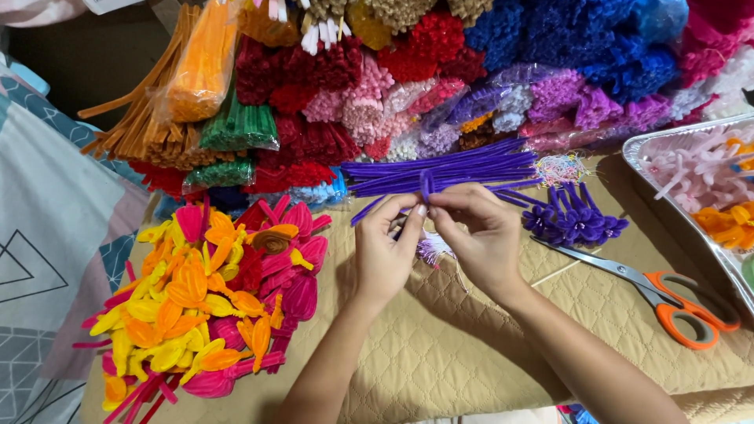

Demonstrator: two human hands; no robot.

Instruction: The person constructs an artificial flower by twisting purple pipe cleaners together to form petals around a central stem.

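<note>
At centre frame, left hand and right hand pinched together on a bent purple pipe cleaner, fingertips grasping its loop; just above, a loose row of straight purple pipe cleaners; right of the hands, small finished purple flowers; lower right, orange-handled scissors on the quilted tan mat; lower left, a heap of pink, yellow and orange flowers; far right edge, a metal tray.
</note>
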